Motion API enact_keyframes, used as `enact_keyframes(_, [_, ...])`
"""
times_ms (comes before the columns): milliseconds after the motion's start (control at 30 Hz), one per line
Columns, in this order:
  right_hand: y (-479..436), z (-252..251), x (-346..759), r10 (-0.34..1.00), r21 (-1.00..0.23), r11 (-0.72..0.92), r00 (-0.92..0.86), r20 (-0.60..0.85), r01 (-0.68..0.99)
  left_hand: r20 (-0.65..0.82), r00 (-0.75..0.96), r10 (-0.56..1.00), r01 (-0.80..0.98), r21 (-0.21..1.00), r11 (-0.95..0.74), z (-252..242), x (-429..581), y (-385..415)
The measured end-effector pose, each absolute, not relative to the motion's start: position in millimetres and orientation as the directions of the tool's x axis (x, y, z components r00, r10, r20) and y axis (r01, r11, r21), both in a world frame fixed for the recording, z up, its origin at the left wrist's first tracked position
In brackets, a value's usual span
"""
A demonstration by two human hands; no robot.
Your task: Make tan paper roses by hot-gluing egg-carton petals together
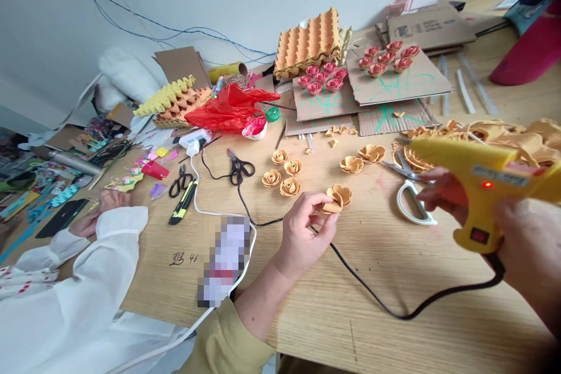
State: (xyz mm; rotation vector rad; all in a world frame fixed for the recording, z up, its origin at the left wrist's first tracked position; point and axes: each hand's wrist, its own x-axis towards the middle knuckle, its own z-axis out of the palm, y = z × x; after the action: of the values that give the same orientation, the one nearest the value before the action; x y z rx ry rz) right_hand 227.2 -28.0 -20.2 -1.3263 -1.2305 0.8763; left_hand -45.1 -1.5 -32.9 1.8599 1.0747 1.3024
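Note:
My left hand (304, 231) pinches a tan cup-shaped egg-carton petal piece (332, 205) between thumb and fingers. Right behind it, overlapping in view, is another tan petal cup (344, 193); I cannot tell whether the two touch. My right hand (511, 234) is wrapped round the handle of a yellow glue gun (477, 166) with a red light glowing on its side. The gun's nozzle points left, above the table. Two open tan flowers (352, 165) lie farther back, and several tighter tan roses (290, 187) sit to the left.
White-handled scissors (412, 204) lie under the gun. Black-handled scissors (241, 169), a yellow cutter (183, 201) and a phone (225, 257) lie leftward. A black cord (372, 292) crosses the front. Pink roses (385, 57) stand on cardboard (398, 85). A co-worker's sleeve (114, 245) is at left.

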Motion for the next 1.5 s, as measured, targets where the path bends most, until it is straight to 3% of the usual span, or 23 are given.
enact_keyframes(167, [-49, -24, 217, 0.968, -0.975, 0.092, -0.248, 0.040, 0.201, 0.542, 0.213, 0.813, 0.339, 0.740, -0.581, -29, -46, -2])
enact_keyframes(233, [-54, -27, 215, 0.949, -0.970, 0.094, -0.315, 0.019, 0.224, 0.582, 0.233, 0.779, 0.351, 0.697, -0.625, -26, -46, -2])
enact_keyframes(433, [-55, -38, 217, 0.941, -0.927, 0.182, -0.330, 0.069, 0.327, 0.636, 0.267, 0.724, 0.397, 0.613, -0.684, -23, -48, -3])
enact_keyframes(800, [-62, -29, 203, 0.968, -0.904, 0.176, -0.235, 0.087, 0.389, 0.677, 0.253, 0.691, 0.427, 0.563, -0.708, -18, -49, -1])
enact_keyframes(1100, [-54, -51, 220, 0.893, -0.774, 0.410, -0.385, 0.232, 0.483, 0.695, 0.284, 0.661, 0.446, 0.514, -0.733, -17, -51, -2])
enact_keyframes(1367, [-58, -42, 213, 0.944, -0.841, 0.263, -0.308, 0.121, 0.474, 0.715, 0.312, 0.626, 0.488, 0.445, -0.751, -14, -52, -3])
enact_keyframes(1500, [-58, -49, 217, 0.928, -0.825, 0.312, -0.337, 0.159, 0.471, 0.719, 0.314, 0.620, 0.510, 0.423, -0.749, -12, -52, -4])
